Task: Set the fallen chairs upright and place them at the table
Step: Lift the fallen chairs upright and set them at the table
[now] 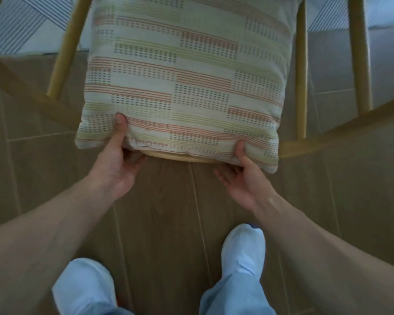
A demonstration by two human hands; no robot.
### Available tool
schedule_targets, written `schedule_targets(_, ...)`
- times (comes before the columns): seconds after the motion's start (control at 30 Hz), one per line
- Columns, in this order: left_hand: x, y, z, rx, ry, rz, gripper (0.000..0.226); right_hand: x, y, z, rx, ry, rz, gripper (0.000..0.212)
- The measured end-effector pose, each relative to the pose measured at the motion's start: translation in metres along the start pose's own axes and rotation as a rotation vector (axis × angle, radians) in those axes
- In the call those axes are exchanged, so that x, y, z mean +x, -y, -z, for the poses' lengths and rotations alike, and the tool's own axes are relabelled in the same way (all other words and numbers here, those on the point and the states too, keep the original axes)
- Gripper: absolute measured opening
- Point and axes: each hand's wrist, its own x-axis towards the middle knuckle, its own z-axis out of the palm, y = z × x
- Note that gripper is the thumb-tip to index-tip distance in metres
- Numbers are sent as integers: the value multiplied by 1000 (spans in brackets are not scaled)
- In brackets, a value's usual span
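Head view, looking straight down: a person stands behind a wooden chair (328, 137), its curved back rail sweeping across the frame from left to right and its spindles rising toward the top edge. A patterned cushion (184, 83), cream with bands of orange and green lines and rows of dark dashes, lies on the chair and covers most of it; its near edge overhangs the rail at the centre, where a short strip of pale wood shows beneath it.

The left hand (116, 164) grips the cushion's near left corner, thumb pressed flat on top of the fabric and fingers curled underneath the edge. The right hand (239, 178) holds the near right corner the same way, thumb dug into the cloth from above, the other fingers spread loosely below the cushion's rim; whether they touch the wood cannot be told.

Both bare forearms reach in from the lower corners. Below them, two feet in pale blue shoe covers (243, 248) stand on a brown wood-plank floor (164, 212). A striped blue-and-white rug (16, 26) lies at the upper left and upper right, beyond the chair.
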Motion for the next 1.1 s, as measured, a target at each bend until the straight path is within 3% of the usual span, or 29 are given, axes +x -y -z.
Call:
schedule_targets(0.13, -64, -28, 2, 109, 49, -14, 79, -66, 26, 0, -130, -71, -15, 77)
schedule_targets(0.27, -145, -70, -18, 140, 69, 19, 52, -148, 55, -15, -192, -189, -4, 71)
schedule_targets(0.47, -276, -150, -68, 150, -80, 120, 66, -292, 118, -44, -181, -340, -34, 80)
schedule_targets(0.67, -381, -241, -131, 143, -215, 162, 55, -411, 217, -81, -250, -410, 3, 62)
schedule_targets(0.83, -395, -322, -191, 111, -307, 126, 58, -439, 292, -128, -344, -406, 61, 59)
schedule_targets(1.0, -363, -396, -260, 134, -338, 0, 77, -418, 380, -181, -339, -415, 165, 70)
schedule_targets(1.1, -342, -430, -303, 109, -376, -57, 75, -401, 426, -214, -326, -422, 232, 72)
